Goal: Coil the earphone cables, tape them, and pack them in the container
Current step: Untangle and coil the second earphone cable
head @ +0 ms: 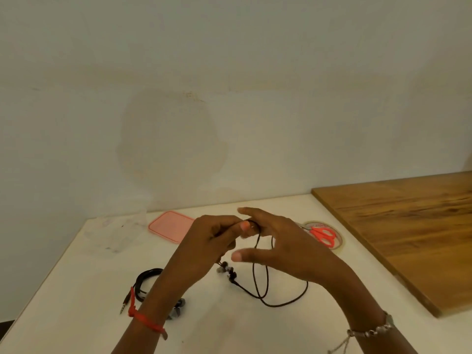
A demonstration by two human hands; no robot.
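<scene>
L: my left hand (212, 238) pinches the earphone cable (253, 274) at thumb tip | R: my right hand (286, 249) fingers spread wide, touching cable | loop hangs below both hands | second coil (140, 282) beside left forearm

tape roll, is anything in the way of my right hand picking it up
Yes: the orange scissors lie on top of the tape roll, to the right of the right hand. Lift them off first. The left hand pinches the earphone cable.

Soft, even, dimmish indoor light, faint shadows, slight overall blur, wide-angle bending at edges.
</scene>
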